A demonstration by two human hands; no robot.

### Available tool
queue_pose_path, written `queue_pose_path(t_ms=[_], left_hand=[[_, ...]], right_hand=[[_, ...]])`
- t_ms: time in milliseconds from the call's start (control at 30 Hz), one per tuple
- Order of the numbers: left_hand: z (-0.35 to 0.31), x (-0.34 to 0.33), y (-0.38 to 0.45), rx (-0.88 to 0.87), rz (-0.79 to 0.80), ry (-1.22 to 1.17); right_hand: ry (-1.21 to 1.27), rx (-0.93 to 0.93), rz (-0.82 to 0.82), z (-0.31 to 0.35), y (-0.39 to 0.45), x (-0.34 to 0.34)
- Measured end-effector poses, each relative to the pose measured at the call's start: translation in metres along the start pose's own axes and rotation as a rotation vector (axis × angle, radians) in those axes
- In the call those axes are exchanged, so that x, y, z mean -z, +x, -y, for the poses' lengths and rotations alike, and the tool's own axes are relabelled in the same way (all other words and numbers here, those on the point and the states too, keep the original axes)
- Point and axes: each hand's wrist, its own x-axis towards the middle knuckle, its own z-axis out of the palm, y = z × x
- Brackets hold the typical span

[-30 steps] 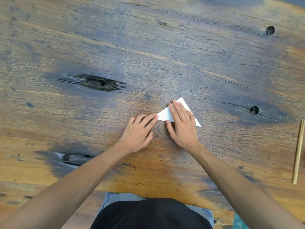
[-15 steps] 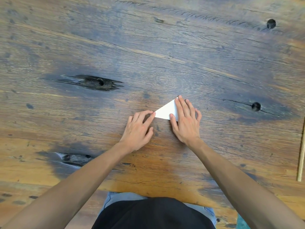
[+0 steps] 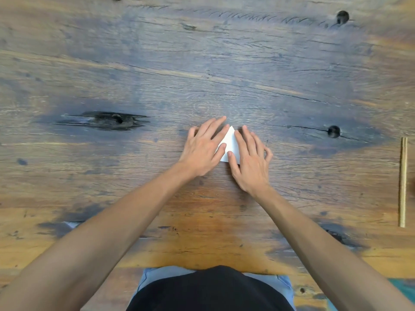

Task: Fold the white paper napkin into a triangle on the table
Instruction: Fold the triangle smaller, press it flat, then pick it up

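The white paper napkin [image 3: 230,143] lies folded on the wooden table [image 3: 202,63], and only a narrow pointed white piece shows between my hands. My left hand [image 3: 202,149] lies flat over its left part, fingers spread and pointing away from me. My right hand [image 3: 251,160] lies flat over its right part, with the thumb on the paper's near edge. Both hands press down on the napkin and neither grips it. The rest of the napkin is hidden under my palms.
A thin pale wooden stick [image 3: 403,182] lies lengthwise near the right edge. A dark cracked knot [image 3: 112,120] sits to the left and a round hole [image 3: 334,131] to the right of my hands. The table's near edge [image 3: 202,267] runs just above my lap.
My left hand has moved right and forward from the napkin's left corner onto the napkin. The visible white part has shrunk to a narrow point between both hands.
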Motion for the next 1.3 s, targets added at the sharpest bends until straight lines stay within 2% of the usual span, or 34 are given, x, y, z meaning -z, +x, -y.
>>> queue_pose_path(t_ms=[200,500,833,933,1100,1300], left_hand=[[0.003,-0.003,0.018,-0.037,0.094,0.125],[0.009,-0.006,0.019,-0.065,0.096,0.228],[0.010,-0.008,0.016,-0.058,0.147,0.240],[0.007,-0.007,0.017,-0.060,0.139,0.219],[0.004,-0.015,0.013,-0.175,0.083,0.202],[0.022,-0.027,0.012,-0.204,0.084,0.186]], right_hand=[[-0.037,0.022,0.006,0.000,0.009,0.001],[-0.131,0.018,-0.016,-0.009,-0.003,-0.012],[-0.213,-0.026,0.052,-0.064,-0.080,-0.007],[-0.205,-0.056,0.029,-0.064,-0.090,0.001],[-0.108,0.110,-0.046,-0.032,-0.046,0.006],[-0.169,0.254,0.079,-0.012,0.006,-0.010]])
